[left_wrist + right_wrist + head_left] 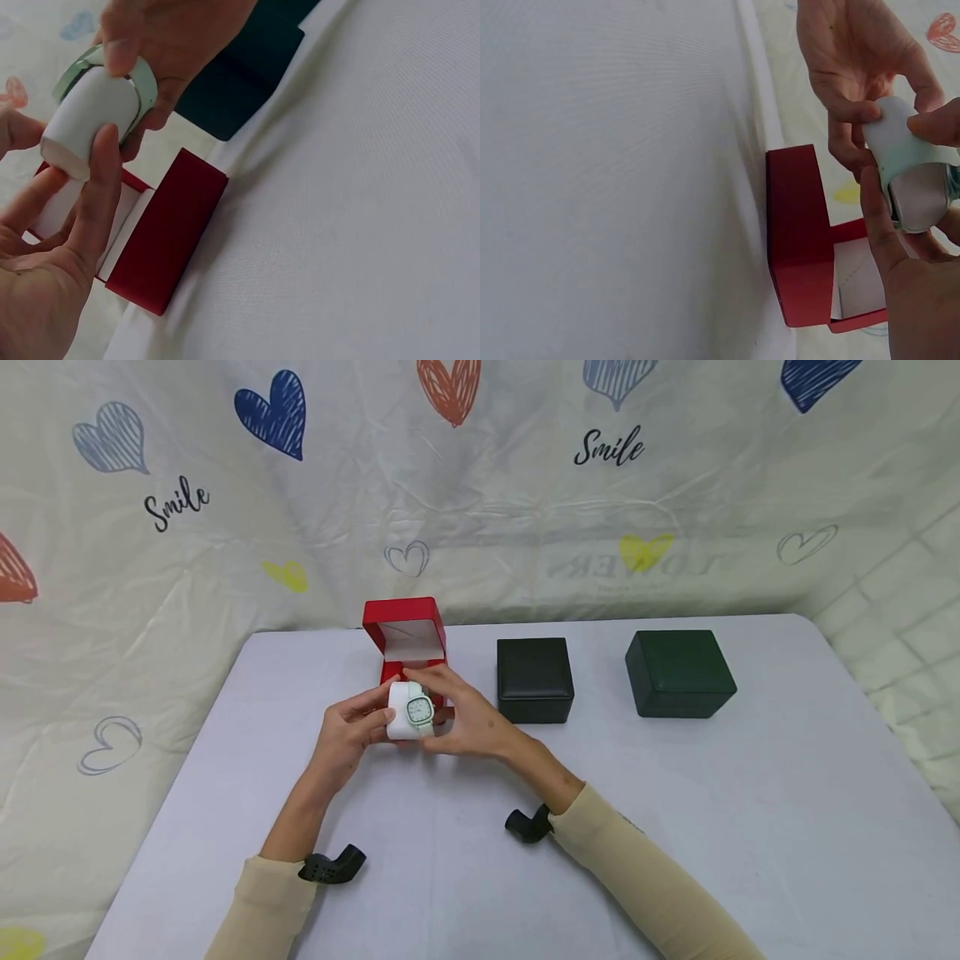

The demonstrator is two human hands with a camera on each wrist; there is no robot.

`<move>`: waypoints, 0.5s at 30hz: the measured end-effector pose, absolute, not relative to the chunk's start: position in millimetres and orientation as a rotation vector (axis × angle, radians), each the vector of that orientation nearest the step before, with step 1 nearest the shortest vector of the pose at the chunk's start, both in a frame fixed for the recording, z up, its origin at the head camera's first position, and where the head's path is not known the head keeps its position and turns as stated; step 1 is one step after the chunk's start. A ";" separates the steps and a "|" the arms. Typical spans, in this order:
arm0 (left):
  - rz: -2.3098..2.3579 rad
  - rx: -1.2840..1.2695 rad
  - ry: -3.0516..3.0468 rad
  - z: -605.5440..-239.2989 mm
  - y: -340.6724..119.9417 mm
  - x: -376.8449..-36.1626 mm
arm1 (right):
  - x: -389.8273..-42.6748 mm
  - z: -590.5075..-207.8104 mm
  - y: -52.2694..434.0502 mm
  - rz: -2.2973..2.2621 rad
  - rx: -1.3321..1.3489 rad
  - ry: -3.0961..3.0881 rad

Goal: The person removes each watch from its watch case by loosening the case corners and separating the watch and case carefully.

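A mint-green wristwatch (420,710) is wrapped around a white watch pillow (397,710), its square dial facing the head camera. My left hand (347,727) pinches the bare end of the pillow between thumb and fingers. On the other side, my right hand (472,718) grips the watch end, fingertips on the strap. Both hands hold the pillow just in front of the red watch box (403,610), whose lid stands up to show a white lining. In the left wrist view, the right thumb presses the pillow (90,112) beside the strap (146,84).
Right of the red box stands a closed black box (535,681). Farther right is a closed dark green box (681,673). All sit near the back edge of the white-covered table (675,827), before a heart-printed curtain (495,527).
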State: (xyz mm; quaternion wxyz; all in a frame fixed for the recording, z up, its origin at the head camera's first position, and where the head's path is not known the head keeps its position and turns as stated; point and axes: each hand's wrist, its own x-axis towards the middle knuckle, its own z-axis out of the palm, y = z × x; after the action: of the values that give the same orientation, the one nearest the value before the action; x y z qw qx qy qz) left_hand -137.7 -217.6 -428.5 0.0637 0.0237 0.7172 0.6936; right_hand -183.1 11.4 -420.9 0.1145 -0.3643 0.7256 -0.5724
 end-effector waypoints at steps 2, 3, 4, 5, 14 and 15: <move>2.080 0.064 2.170 -428.1 -218.5 -137.1 | -183.7 -420.4 12.5 -1.682 -1.067 2.098; 2.078 0.059 2.167 -428.0 -218.7 -136.8 | -184.2 -420.3 13.0 -1.680 -1.070 2.092; 2.077 0.063 2.166 -427.6 -218.6 -136.4 | -184.3 -420.0 13.5 -1.682 -1.069 2.086; 2.079 0.063 2.163 -427.6 -218.6 -136.2 | -184.2 -419.8 13.9 -1.684 -1.067 2.085; 2.079 0.058 2.186 -425.6 -214.0 -137.0 | -182.1 -418.3 11.2 -1.758 -0.939 2.142; 2.083 0.058 2.186 -425.4 -213.5 -137.3 | -181.9 -418.0 10.8 -1.773 -0.921 2.146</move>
State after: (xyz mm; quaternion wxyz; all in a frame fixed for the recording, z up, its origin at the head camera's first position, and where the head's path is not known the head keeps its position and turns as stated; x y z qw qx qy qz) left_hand -137.3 -213.5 -425.4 0.0607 0.0190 0.7223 0.6886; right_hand -181.9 10.8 -418.0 0.1047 -0.3123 0.7279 -0.6014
